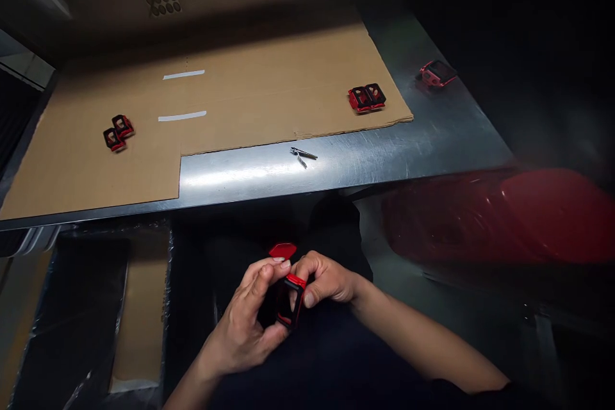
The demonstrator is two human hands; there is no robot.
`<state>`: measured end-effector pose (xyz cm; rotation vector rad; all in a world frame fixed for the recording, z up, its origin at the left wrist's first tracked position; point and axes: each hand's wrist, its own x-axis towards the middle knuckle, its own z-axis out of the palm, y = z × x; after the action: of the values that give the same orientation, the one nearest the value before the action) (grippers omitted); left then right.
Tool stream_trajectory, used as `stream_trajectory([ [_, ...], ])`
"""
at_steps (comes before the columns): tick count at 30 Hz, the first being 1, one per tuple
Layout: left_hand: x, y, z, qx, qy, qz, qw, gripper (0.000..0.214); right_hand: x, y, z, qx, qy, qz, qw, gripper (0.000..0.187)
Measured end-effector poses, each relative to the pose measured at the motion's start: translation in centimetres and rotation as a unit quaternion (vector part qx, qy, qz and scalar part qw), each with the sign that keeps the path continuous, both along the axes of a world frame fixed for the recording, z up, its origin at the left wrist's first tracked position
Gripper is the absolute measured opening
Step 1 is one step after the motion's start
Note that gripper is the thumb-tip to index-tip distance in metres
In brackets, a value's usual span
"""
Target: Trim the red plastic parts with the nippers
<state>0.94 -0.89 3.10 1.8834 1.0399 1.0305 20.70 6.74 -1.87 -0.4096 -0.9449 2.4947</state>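
Observation:
Below the table's front edge, my left hand (247,320) and my right hand (324,278) both pinch a small black and red plastic frame part (289,301), held upright between the fingertips over my dark lap. A small red piece (282,250) shows just above my fingers; whether it is attached to the part I cannot tell. Both hands are closed on the part.
A metal table (384,154) carries a cardboard sheet (250,96). On it lie a pair of black-red parts at the left (118,131) and a pair at the right (366,97). Another red part (437,73) and metal tweezers (302,154) lie on bare metal. A red bin (528,218) stands at the right, a lined box (86,320) at the lower left.

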Motion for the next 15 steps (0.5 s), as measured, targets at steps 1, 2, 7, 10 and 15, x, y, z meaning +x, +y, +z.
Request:
stream_trajectory([
  [1,-0.1,0.0,0.0,-0.005,-0.006,-0.004,1.0,0.095,-0.1,0.0,-0.2,-0.008,0.005,0.009,1.0,0.032],
  [2,-0.1,-0.1,-0.1,-0.011,-0.013,-0.007,1.0,0.095,-0.1,-0.1,-0.4,-0.014,0.009,0.016,1.0,0.034],
  [7,-0.2,-0.3,-0.2,-0.057,-0.04,-0.008,0.998,0.096,-0.4,-0.5,-1.3,-0.048,0.017,0.046,0.998,0.041],
  [10,-0.1,-0.4,-0.1,-0.071,-0.055,-0.004,0.996,0.096,-0.5,-0.7,-1.7,-0.061,0.016,0.058,0.996,0.041],
  [15,0.1,-0.5,0.2,-0.074,-0.066,-0.011,0.995,0.096,-0.7,-0.8,-2.1,-0.06,0.019,0.068,0.996,0.043],
])
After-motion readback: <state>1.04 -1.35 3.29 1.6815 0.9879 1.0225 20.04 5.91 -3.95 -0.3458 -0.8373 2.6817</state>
